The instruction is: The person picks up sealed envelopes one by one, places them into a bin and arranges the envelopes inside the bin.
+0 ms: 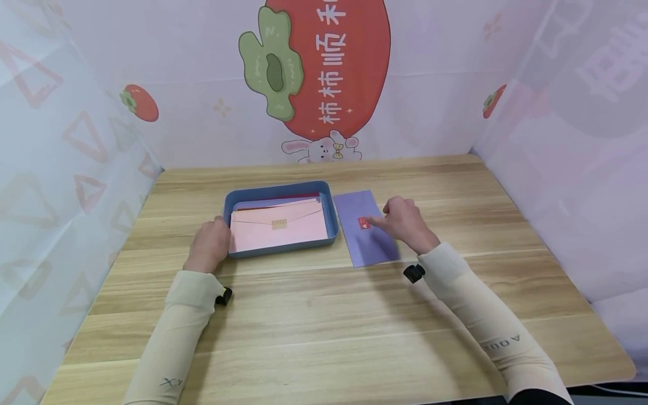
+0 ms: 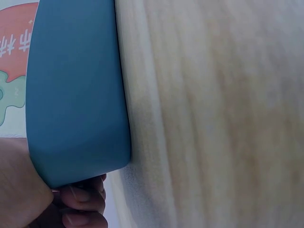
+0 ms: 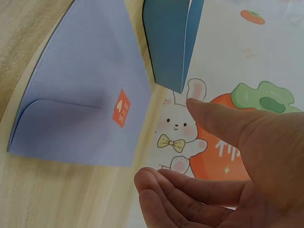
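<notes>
My left hand (image 1: pixel 208 244) grips the left end of a blue tray (image 1: pixel 283 248), its curled fingertips showing at the tray's end in the left wrist view. Pink envelopes (image 1: pixel 278 239) lie in that tray; the top one has a gold patterned sticker (image 1: pixel 279 224). To the right of the tray, a purple envelope (image 1: pixel 374 247) lies on the table with a red heart sticker (image 3: pixel 121 108) across its flap edge. My right hand (image 1: pixel 409 222) hovers over this envelope, thumb stretched out and fingers loosely bent. Nothing is between its thumb and fingers in the right wrist view.
Behind the pink envelopes, a purple envelope (image 1: pixel 248 205) and a dark red edge show in the tray. The wooden table (image 1: pixel 314 326) is bounded by printed cloth (image 1: pixel 430 112) at the back and both sides.
</notes>
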A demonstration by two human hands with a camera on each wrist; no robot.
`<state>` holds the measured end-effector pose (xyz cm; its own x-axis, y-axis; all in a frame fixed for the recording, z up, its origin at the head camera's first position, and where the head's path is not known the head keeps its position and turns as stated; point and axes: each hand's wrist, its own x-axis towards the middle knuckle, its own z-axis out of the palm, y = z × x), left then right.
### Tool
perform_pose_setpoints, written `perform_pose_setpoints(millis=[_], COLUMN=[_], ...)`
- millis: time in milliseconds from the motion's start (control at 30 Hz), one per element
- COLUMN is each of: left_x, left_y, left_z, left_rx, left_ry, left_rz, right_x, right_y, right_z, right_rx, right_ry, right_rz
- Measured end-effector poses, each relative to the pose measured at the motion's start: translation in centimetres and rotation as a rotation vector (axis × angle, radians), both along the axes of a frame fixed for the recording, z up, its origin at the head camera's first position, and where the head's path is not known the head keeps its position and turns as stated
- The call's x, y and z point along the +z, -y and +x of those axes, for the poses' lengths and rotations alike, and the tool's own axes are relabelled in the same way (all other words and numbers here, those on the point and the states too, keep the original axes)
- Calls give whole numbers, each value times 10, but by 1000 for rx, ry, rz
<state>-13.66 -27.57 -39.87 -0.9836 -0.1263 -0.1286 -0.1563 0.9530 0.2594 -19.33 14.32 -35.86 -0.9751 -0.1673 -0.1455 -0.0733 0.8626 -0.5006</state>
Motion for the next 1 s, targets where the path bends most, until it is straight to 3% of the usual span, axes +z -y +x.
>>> perform_pose_setpoints(millis=[400, 1000], left_x=[-1, -2], left_y=[2, 1], left_z=[-1, -1], left_rx=[2, 16], left_ry=[13, 16], left_rz=[-2, 10], right_x=[-4, -14], right_y=[-9, -16], right_z=[8, 23], right_rx=[17, 41], right_ry=[87, 88], right_rz=[39, 75])
